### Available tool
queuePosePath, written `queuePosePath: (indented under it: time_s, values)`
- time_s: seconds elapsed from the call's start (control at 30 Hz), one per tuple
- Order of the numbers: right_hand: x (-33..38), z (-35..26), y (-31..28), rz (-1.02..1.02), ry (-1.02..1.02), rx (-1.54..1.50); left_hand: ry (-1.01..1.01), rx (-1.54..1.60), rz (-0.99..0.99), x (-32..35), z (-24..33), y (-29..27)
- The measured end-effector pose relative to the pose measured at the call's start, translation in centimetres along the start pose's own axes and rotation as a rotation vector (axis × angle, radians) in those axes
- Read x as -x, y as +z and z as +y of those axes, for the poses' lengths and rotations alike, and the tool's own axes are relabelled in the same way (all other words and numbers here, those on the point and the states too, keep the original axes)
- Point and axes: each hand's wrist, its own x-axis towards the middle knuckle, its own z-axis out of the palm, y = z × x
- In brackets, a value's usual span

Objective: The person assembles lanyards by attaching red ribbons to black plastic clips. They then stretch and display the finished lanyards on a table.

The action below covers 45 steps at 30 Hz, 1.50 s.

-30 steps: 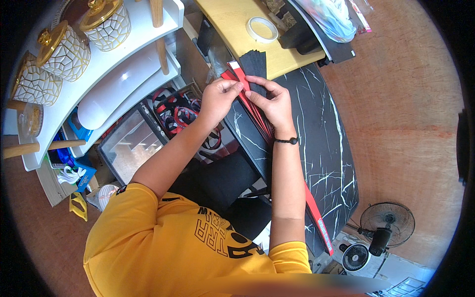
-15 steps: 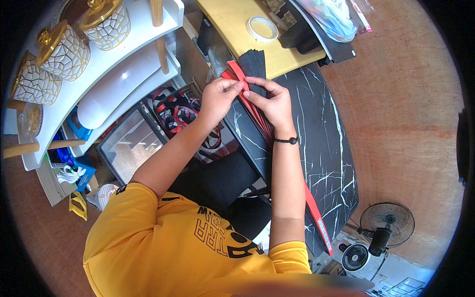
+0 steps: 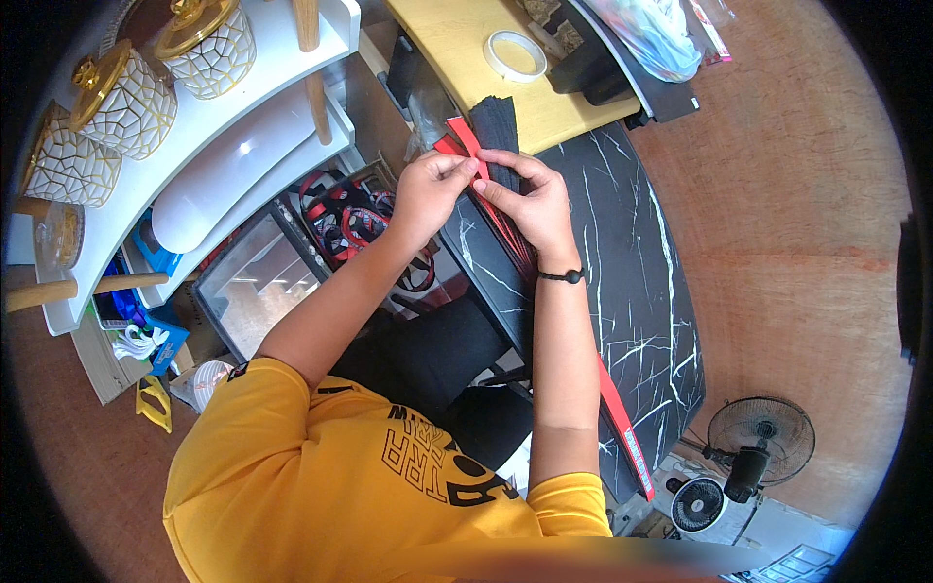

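Observation:
A flat red ribbon-like strip [image 3: 461, 129] is pinched at its upper end between the thumb and fingers of my left hand [image 3: 425, 197]. My right hand [image 3: 540, 212] closes on the same strip just to the right, thumb and index finger almost meeting my left fingertips. Below my hands, several more red strips [image 3: 503, 229] run down in a bundle over the black table, partly hidden by my right hand and forearm. A long red end with pale print [image 3: 622, 420] emerges beyond that forearm. Several black strips [image 3: 496, 126] lie fanned out behind my right fingers.
The black marble-patterned table [image 3: 622, 253] meets a yellow board [image 3: 452, 44] bearing a white tape roll [image 3: 516, 55]. Left stand a white shelf [image 3: 282, 63] with lidded jars and a bin of red and black straps [image 3: 355, 219]. A fan [image 3: 758, 442] stands lower right.
Both hands stay almost in place, with slight finger movement on the red strip. The fanned black strips have shifted a little to the left.

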Motion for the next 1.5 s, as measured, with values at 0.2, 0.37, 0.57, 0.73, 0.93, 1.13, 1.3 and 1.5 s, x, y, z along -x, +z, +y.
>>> queuePosePath:
  time_s: [0.2,0.37,0.57,0.73,0.93,1.13,1.3,1.5]
  values:
    - [-0.2,0.2,0.6,0.085,-0.053,-0.102,0.065,-0.015,-0.027,0.1,0.1,-0.3]
    - [-0.2,0.3,0.4,0.08,-0.064,0.037,0.083,0.115,0.013,0.9,-0.9,-0.5]
    - [-0.1,-0.2,0.5,0.072,-0.059,0.072,0.067,0.03,0.198,1.9,-1.7,-0.3]
    - [-0.1,-0.8,0.5,0.015,-0.13,0.177,0.082,0.011,0.203,1.6,-1.4,-0.1]
    - [-0.2,-0.7,0.6,0.028,-0.114,0.143,0.111,-0.027,0.206,1.4,-1.1,0.3]
    - [-0.1,-0.4,0.3,0.041,-0.05,0.053,0.186,-0.238,0.274,1.2,-1.7,0.9]
    - [0.0,-0.5,0.0,0.036,-0.028,0.04,0.329,-0.485,0.283,1.6,-1.3,1.1]
    - [-0.1,0.1,-0.3,0.015,0.02,-0.104,0.198,-0.367,0.201,1.6,-0.4,0.5]
